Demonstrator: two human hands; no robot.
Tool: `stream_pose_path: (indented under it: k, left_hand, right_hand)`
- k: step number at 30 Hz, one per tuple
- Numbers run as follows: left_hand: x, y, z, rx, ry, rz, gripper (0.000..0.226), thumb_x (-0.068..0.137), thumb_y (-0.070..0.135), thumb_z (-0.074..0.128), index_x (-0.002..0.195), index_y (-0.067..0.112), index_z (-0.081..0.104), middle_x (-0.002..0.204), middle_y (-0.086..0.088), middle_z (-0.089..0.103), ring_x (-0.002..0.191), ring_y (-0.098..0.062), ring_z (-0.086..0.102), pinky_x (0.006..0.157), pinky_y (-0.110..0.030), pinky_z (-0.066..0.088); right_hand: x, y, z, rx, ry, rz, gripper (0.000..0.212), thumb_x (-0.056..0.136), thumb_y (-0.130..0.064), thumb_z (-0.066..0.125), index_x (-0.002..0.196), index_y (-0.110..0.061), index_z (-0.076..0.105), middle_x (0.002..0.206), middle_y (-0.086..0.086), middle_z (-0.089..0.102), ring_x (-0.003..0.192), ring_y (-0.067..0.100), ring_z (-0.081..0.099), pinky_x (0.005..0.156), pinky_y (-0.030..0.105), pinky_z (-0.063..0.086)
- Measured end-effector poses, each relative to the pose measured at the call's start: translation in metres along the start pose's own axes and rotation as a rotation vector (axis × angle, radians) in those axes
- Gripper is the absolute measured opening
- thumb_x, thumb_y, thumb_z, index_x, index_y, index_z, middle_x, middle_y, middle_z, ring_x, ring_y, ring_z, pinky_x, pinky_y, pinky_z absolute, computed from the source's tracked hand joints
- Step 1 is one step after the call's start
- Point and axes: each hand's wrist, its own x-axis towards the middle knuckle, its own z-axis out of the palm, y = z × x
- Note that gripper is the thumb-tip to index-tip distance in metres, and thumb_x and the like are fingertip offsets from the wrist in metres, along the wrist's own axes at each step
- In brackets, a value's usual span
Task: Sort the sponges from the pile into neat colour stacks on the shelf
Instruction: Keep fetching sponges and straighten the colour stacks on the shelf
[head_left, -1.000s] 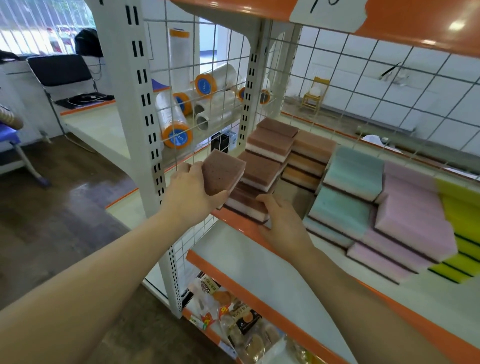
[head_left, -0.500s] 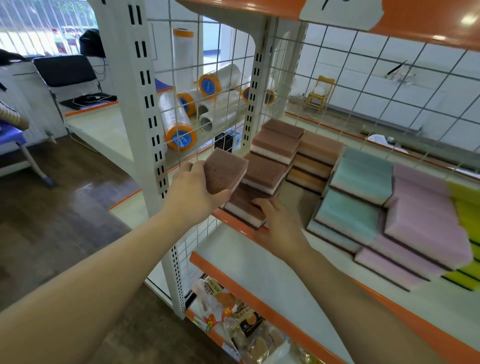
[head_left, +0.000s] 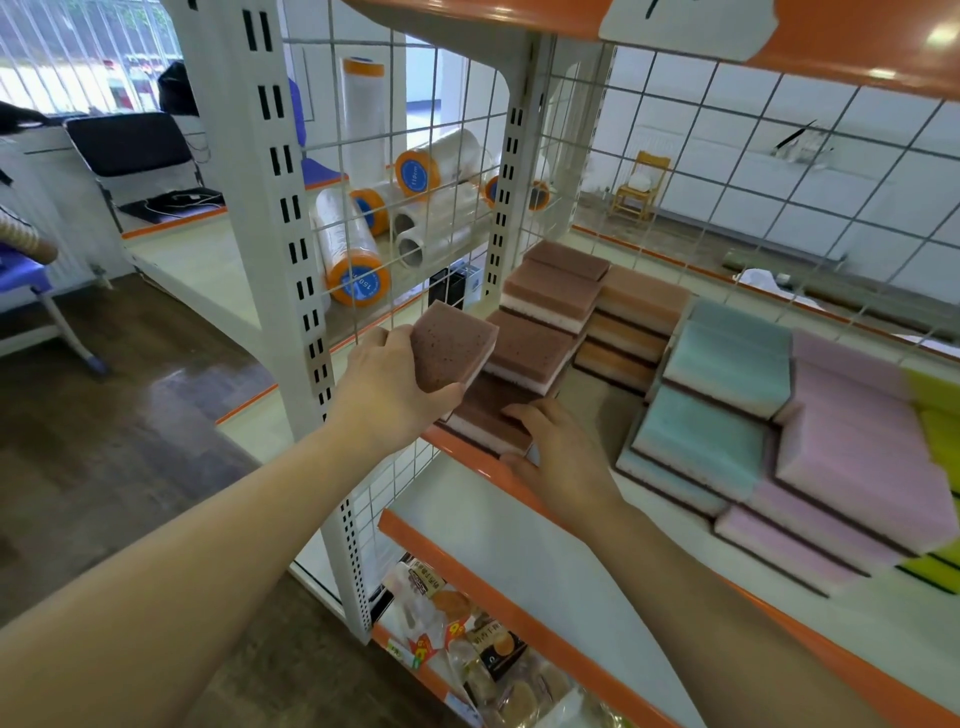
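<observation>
From the head camera, the left hand (head_left: 387, 387) holds a brown sponge (head_left: 451, 347) tilted above the front left corner of the shelf (head_left: 545, 540), its fingers wrapped round the far edge and the thumb against the near side. The sponge's speckled brown face is turned toward the camera, with a pale layer showing along its right edge.

Just below and to the right, the right hand (head_left: 561, 457) rests on the lowest sponge of the brown stack (head_left: 524, 364), fingers nearly straight and spread on its top, thumb against its front edge at the shelf lip. The brown sponges lie stepped back along the wire side panel (head_left: 441, 171), each overlapping the next.

To the right of them sit an orange stack (head_left: 631, 322), then a teal stack (head_left: 722, 395), a pink stack (head_left: 852, 452) and, at the frame edge, a yellow stack (head_left: 940, 415); these also lean in uneven steps.

Beyond the wire panel, rolls of plastic film (head_left: 353, 249) with orange ends lie on a neighbouring shelf. On the lower shelf, packaged snacks (head_left: 467, 639) show beneath the orange rail.
</observation>
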Motion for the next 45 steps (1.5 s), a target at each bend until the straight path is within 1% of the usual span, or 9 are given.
stream_pose_path:
  k: [9, 16, 20, 27, 31, 33, 36, 41, 45]
  left_hand:
    - [0.004, 0.002, 0.002, 0.001, -0.020, -0.022, 0.076, 0.079, 0.045, 0.066, 0.140, 0.015, 0.033, 0.126, -0.007, 0.042, 0.121, -0.024, 0.040, 0.100, -0.036, 0.037]
    - [0.006, 0.003, 0.002, 0.012, -0.032, -0.030, 0.076, 0.080, 0.044, 0.066, 0.141, 0.014, 0.032, 0.129, -0.008, 0.041, 0.121, -0.025, 0.040, 0.103, -0.039, 0.039]
    - [0.007, 0.003, 0.003, 0.014, -0.030, -0.039, 0.076, 0.080, 0.043, 0.066, 0.141, 0.014, 0.032, 0.130, -0.008, 0.040, 0.122, -0.025, 0.040, 0.102, -0.038, 0.038]
    - [0.007, 0.006, 0.002, 0.012, -0.030, -0.040, 0.074, 0.081, 0.041, 0.066, 0.140, 0.012, 0.033, 0.130, -0.009, 0.040, 0.122, -0.025, 0.040, 0.100, -0.035, 0.037]
    - [0.006, 0.008, 0.002, 0.018, -0.032, -0.042, 0.074, 0.081, 0.042, 0.065, 0.140, 0.013, 0.032, 0.131, -0.008, 0.039, 0.123, -0.025, 0.039, 0.099, -0.034, 0.037]
    - [0.006, 0.009, 0.003, 0.024, -0.032, -0.045, 0.074, 0.081, 0.043, 0.065, 0.141, 0.013, 0.031, 0.131, -0.008, 0.039, 0.124, -0.024, 0.038, 0.099, -0.034, 0.037]
    - [0.005, 0.010, 0.004, 0.019, -0.028, -0.045, 0.076, 0.081, 0.042, 0.066, 0.141, 0.013, 0.031, 0.132, -0.008, 0.038, 0.124, -0.024, 0.037, 0.100, -0.035, 0.037]
    - [0.006, 0.013, 0.006, 0.006, -0.028, -0.015, 0.076, 0.079, 0.042, 0.067, 0.140, 0.013, 0.033, 0.129, -0.009, 0.041, 0.122, -0.026, 0.039, 0.100, -0.036, 0.038]
    - [0.008, 0.019, 0.008, 0.011, -0.030, 0.028, 0.078, 0.079, 0.041, 0.068, 0.141, 0.011, 0.032, 0.128, -0.009, 0.042, 0.120, -0.026, 0.040, 0.098, -0.035, 0.036]
  right_hand:
    - [0.006, 0.004, 0.001, -0.065, 0.003, -0.008, 0.050, 0.092, -0.028, 0.055, 0.139, -0.021, 0.038, 0.137, 0.002, 0.040, 0.126, 0.018, 0.037, 0.097, 0.022, 0.030]
    - [0.015, 0.005, 0.002, -0.063, 0.009, 0.008, 0.050, 0.091, -0.028, 0.056, 0.138, -0.019, 0.039, 0.137, 0.003, 0.040, 0.127, 0.019, 0.037, 0.097, 0.024, 0.031]
    - [0.018, 0.007, 0.004, -0.061, 0.015, 0.011, 0.049, 0.091, -0.028, 0.057, 0.137, -0.018, 0.041, 0.137, 0.003, 0.041, 0.126, 0.019, 0.037, 0.098, 0.025, 0.032]
    - [0.020, 0.009, 0.004, -0.037, 0.046, 0.016, 0.047, 0.093, -0.034, 0.052, 0.137, -0.018, 0.044, 0.136, 0.002, 0.043, 0.127, 0.019, 0.039, 0.100, 0.026, 0.033]
    - [0.020, 0.010, 0.004, -0.015, 0.034, -0.002, 0.049, 0.095, -0.037, 0.049, 0.139, -0.017, 0.042, 0.138, 0.002, 0.043, 0.127, 0.018, 0.038, 0.101, 0.023, 0.030]
    - [0.019, 0.012, 0.004, -0.001, 0.025, 0.001, 0.049, 0.095, -0.036, 0.049, 0.139, -0.016, 0.042, 0.138, 0.001, 0.043, 0.128, 0.018, 0.038, 0.103, 0.023, 0.029]
    - [0.016, 0.015, 0.002, 0.036, 0.036, 0.011, 0.049, 0.093, -0.033, 0.052, 0.138, -0.013, 0.043, 0.138, 0.003, 0.044, 0.128, 0.019, 0.038, 0.105, 0.026, 0.030]
    - [0.012, 0.024, -0.010, 0.046, 0.078, 0.010, 0.046, 0.093, -0.025, 0.055, 0.135, -0.011, 0.046, 0.134, 0.007, 0.047, 0.126, 0.023, 0.041, 0.099, 0.028, 0.034]
    - [0.009, 0.034, -0.024, 0.036, 0.112, 0.024, 0.043, 0.092, -0.019, 0.055, 0.133, -0.011, 0.048, 0.133, 0.010, 0.048, 0.124, 0.026, 0.043, 0.100, 0.031, 0.036]
